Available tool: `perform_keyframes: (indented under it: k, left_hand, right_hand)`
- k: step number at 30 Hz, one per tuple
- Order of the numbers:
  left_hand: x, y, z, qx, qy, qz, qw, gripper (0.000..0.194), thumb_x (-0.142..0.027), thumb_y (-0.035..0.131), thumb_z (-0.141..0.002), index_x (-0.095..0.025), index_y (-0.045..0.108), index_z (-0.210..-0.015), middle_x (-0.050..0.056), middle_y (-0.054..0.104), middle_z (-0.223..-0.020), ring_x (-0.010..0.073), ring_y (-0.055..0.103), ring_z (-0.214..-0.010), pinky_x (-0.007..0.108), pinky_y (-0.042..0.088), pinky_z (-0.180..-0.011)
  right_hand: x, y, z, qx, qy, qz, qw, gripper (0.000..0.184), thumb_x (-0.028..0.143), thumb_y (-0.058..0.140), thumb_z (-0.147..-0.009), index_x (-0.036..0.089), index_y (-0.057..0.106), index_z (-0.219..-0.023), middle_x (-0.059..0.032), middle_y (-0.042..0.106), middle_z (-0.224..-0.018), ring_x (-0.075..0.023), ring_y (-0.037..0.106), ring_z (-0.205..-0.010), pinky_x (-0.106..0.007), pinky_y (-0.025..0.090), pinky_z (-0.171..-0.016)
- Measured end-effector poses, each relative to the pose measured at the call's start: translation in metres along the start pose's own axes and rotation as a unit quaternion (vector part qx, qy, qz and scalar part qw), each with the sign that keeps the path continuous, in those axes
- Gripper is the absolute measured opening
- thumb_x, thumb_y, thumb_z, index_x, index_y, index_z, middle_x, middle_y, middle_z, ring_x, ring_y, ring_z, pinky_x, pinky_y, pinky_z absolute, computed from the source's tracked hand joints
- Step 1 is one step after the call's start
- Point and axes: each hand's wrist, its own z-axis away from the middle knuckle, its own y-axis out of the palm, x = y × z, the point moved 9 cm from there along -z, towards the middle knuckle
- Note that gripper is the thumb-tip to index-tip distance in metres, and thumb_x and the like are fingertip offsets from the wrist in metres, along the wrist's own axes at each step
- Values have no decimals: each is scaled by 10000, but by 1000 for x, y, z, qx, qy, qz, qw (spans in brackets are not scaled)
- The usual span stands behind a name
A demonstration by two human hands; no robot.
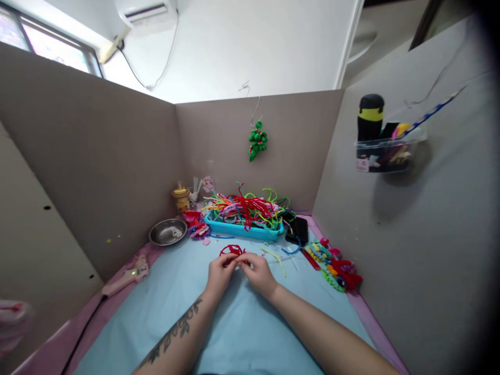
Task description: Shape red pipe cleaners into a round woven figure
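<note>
My left hand point(222, 274) and my right hand point(255, 271) meet over the middle of the blue table cover point(258, 328). Both are closed, with thumbs and fingertips pinched together. Between and just beyond the fingertips shows a red pipe cleaner point(233, 250), bent into loops. The fingers hide the part they grip. Beyond the hands stands a blue tray point(242, 229) heaped with pipe cleaners point(250, 205) in many colours. A yellow-green pipe cleaner point(279, 260) lies loose to the right of my right hand.
At left are a metal bowl point(167, 232) and a pink glue gun point(127, 276) with a black cord. Finished pipe-cleaner pieces point(338, 265) lie at right, near a black phone-like object point(297, 230). Grey partitions surround the table; a clear bin point(385, 156) hangs on the right one.
</note>
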Motion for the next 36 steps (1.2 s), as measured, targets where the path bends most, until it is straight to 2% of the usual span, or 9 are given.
perform_keyframes:
  k: [3, 6, 8, 10, 15, 18, 23, 30, 36]
  left_hand:
    - [-3, 5, 1, 12, 20, -27, 999, 156, -263, 612, -699, -174, 711, -781, 47, 707, -752, 189, 642, -708, 301, 504, -704]
    - [3, 3, -2, -7, -2, 2, 1000, 164, -271, 630, -677, -164, 703, -778, 47, 704, -737, 188, 640, -691, 300, 507, -688]
    - [11, 0, -4, -24, -32, 44, 998, 203, -293, 650, -662, -150, 692, -800, 56, 705, -759, 187, 641, -696, 293, 506, -677]
    - [16, -2, -5, -32, -55, 88, 994, 254, -315, 663, -657, -140, 680, -840, 73, 707, -816, 189, 644, -732, 288, 505, -687]
    - [14, 3, -4, -14, -67, 163, 984, 397, -348, 693, -640, -132, 639, -969, 105, 692, -943, 210, 644, -838, 299, 503, -732]
    - [13, 11, -1, 20, -84, 183, 979, 518, -348, 710, -631, -120, 589, -1080, 107, 699, -913, 212, 649, -825, 304, 501, -736]
    - [13, 14, 1, 33, -105, 205, 973, 547, -342, 720, -630, -98, 573, -1098, 109, 706, -876, 201, 651, -795, 295, 490, -738]
    - [10, 14, 1, 36, -93, 188, 977, 519, -320, 714, -632, -108, 586, -1088, 100, 707, -890, 195, 651, -799, 287, 489, -743]
    - [2, 12, 2, 23, -51, 137, 989, 447, -306, 679, -657, -125, 601, -1058, 68, 707, -828, 179, 650, -748, 279, 500, -720]
  right_hand:
    - [-18, -15, -5, -66, 74, -68, 993, 123, 246, 523, -795, 191, 632, -783, -20, 652, -740, -163, 603, -717, -278, 472, -670]
    - [-36, -18, -6, -91, 103, -95, 986, 212, 223, 542, -762, 193, 563, -970, -35, 635, -815, -164, 603, -744, -269, 482, -639]
    - [-46, -18, -5, -99, 116, -65, 986, 343, 189, 562, -722, 197, 504, -1060, -41, 610, -855, -166, 589, -754, -256, 474, -595]
    - [-50, -18, -4, -96, 112, -11, 989, 348, 168, 577, -696, 195, 513, -1037, -38, 593, -856, -169, 567, -756, -271, 468, -615]
    - [-33, -13, -5, -59, 21, 89, 994, 102, 159, 555, -744, 208, 602, -820, -35, 585, -841, -194, 526, -838, -340, 424, -773]
    - [-25, -14, -4, -62, -8, 132, 989, 121, 149, 528, -776, 214, 614, -830, -42, 583, -842, -203, 506, -856, -351, 406, -787]
    - [-14, -13, -2, -50, -47, 172, 983, 138, 181, 506, -816, 217, 617, -889, -60, 592, -885, -212, 493, -874, -359, 402, -788]
    - [-13, -15, -2, -55, -45, 159, 985, 135, 187, 496, -815, 223, 625, -819, -55, 611, -853, -213, 502, -861, -366, 393, -781]
    - [-20, -18, -4, -96, 21, 68, 993, 170, 189, 459, -826, 204, 551, -684, -20, 567, -736, -177, 508, -770, -307, 388, -726]
